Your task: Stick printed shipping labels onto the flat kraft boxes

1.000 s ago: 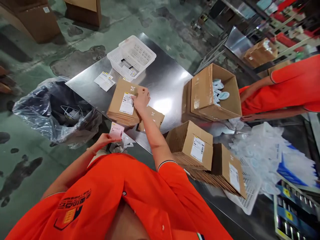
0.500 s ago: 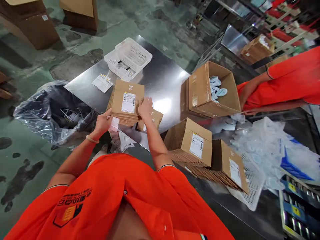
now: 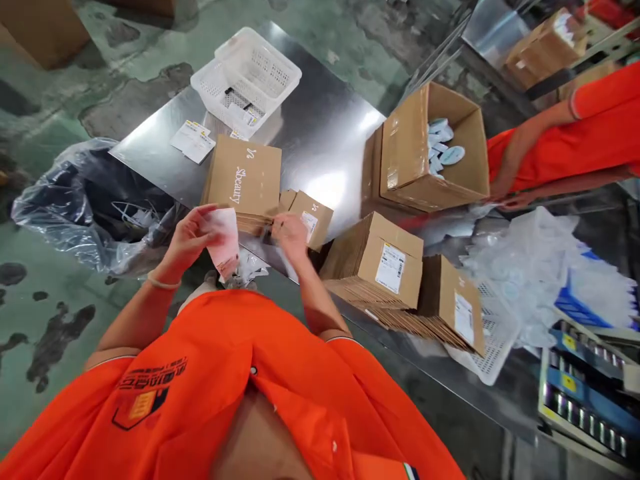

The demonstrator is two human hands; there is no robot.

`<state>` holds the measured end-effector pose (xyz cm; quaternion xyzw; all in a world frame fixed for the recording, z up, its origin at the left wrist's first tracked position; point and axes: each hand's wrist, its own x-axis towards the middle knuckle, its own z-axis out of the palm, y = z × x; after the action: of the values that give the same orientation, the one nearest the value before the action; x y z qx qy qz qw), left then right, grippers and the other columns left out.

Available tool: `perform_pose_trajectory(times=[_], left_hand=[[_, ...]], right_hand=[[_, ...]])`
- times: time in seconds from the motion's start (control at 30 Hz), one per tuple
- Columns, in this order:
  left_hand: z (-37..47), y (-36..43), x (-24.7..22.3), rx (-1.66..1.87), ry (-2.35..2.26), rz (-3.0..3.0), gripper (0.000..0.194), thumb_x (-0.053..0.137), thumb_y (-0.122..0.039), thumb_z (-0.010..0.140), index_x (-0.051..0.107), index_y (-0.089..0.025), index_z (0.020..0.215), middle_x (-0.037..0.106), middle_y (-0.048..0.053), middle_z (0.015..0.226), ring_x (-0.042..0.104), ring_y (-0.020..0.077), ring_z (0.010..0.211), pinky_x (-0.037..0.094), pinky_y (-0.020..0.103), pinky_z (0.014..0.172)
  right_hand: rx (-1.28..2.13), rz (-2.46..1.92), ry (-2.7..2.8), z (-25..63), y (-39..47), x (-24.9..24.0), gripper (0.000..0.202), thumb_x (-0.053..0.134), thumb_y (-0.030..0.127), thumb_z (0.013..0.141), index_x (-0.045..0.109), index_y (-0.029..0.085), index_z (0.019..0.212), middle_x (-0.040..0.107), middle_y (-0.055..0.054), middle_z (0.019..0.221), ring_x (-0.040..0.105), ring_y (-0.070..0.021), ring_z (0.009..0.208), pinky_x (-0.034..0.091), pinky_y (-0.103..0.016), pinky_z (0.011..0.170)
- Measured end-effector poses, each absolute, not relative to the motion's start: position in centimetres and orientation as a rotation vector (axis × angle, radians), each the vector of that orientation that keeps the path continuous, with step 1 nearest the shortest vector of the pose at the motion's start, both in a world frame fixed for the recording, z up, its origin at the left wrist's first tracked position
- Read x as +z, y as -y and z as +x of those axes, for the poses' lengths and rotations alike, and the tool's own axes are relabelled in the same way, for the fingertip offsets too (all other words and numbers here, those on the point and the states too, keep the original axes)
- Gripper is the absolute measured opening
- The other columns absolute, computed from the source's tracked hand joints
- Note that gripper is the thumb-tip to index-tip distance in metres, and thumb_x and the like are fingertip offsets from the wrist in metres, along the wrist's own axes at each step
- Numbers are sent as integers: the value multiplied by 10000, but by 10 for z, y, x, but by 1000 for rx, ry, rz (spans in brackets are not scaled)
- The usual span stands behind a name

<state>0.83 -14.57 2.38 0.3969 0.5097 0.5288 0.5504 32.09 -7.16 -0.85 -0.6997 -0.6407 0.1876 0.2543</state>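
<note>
My left hand pinches a pinkish-white strip of label backing paper, which hangs over the table's near edge. In front of me lies a stack of flattened cardboard boxes; its top one has white lettering and no label. My right hand is at that stack's near right corner with its fingers curled together; what is between them, if anything, I cannot make out. Just beyond the right hand, a labelled flattened box lies on a small pile, partly covered by the hand.
A white perforated basket and loose label sheets sit farther back. Left of the table stands a bag-lined bin. To the right are more labelled box stacks, an open carton and a co-worker's arm.
The labelled box is gone from the stack's top, leaving an unlabelled one; a labelled box now shows on the right pile. My left hand has drawn the backing paper out, and my right hand has moved nearer me.
</note>
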Motion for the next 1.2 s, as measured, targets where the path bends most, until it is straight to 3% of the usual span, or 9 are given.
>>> perform_pose_trajectory(times=[0.13, 0.23, 0.33, 0.43, 0.6, 0.73, 0.87, 1.03, 1.2], left_hand=[[4, 139, 27, 1426, -1207, 783, 786, 1021, -361, 597, 685, -239, 1297, 761, 22, 962, 730, 191, 808, 620, 300, 751], [-12, 129, 9, 1614, -1338, 507, 778, 1010, -376, 651, 630, -241, 1317, 702, -32, 809, 696, 149, 708, 586, 256, 705], [-17, 134, -13, 1592, -1452, 218, 716, 910, -529, 802, 580, -255, 1375, 608, -73, 703, 623, 114, 584, 509, 214, 590], [-1, 157, -19, 1483, -1341, 269, 794, 886, -657, 772, 603, -284, 1413, 707, -24, 811, 673, 144, 643, 522, 238, 603], [23, 180, -2, 1235, -1292, 603, 850, 1062, -471, 409, 790, -147, 1147, 790, 54, 909, 737, 220, 801, 598, 329, 779], [22, 165, 8, 1115, -1353, 650, 789, 1058, -435, 380, 820, -94, 1052, 801, 82, 881, 744, 254, 799, 613, 386, 799], [23, 149, 6, 1058, -1341, 666, 758, 1053, -400, 370, 836, -104, 1034, 808, 66, 856, 760, 269, 798, 623, 394, 789], [37, 153, -12, 880, -1206, 631, 594, 1050, -407, 357, 845, -105, 825, 831, 135, 870, 791, 339, 838, 645, 445, 816], [61, 160, -34, 918, -1223, 517, 668, 1054, -449, 352, 858, -122, 900, 847, 162, 1005, 795, 369, 947, 635, 487, 917]], right_hand=[[1423, -1048, 2095, 230, 105, -19, 257, 793, 424, 868, 773, 191, 975, 734, -52, 988, 659, -263, 1035, 526, -368, 929], [1692, -1024, 1877, 199, 117, -23, 246, 764, 371, 872, 714, 178, 1016, 607, 36, 740, 581, -170, 770, 473, -284, 756], [1643, -1090, 1697, 191, 118, -20, 391, 751, 313, 856, 642, 228, 1222, 527, 87, 699, 490, -133, 656, 420, -252, 676], [1607, -1084, 1694, 187, 115, -15, 326, 721, 266, 854, 664, 227, 1173, 547, 77, 723, 450, -119, 614, 391, -250, 635], [1522, -1176, 1750, 185, 110, -14, 197, 706, 225, 866, 760, 182, 1050, 573, 56, 670, 460, -120, 597, 395, -263, 616], [1325, -1174, 1805, 195, 115, -15, 137, 756, 257, 878, 808, 190, 985, 717, -10, 783, 609, -162, 702, 514, -301, 710], [1023, -1121, 1930, 212, 125, -6, 194, 646, 294, 988, 814, 241, 906, 785, -66, 970, 716, -210, 907, 588, -359, 879], [696, -1285, 1809, 226, 55, 17, 180, 640, 294, 984, 777, 229, 887, 708, -97, 1223, 671, -239, 1157, 587, -391, 977], [603, -1515, 1806, 224, -68, 7, 127, 675, 270, 936, 758, 191, 882, 646, -72, 1106, 628, -234, 1102, 544, -434, 1051]])
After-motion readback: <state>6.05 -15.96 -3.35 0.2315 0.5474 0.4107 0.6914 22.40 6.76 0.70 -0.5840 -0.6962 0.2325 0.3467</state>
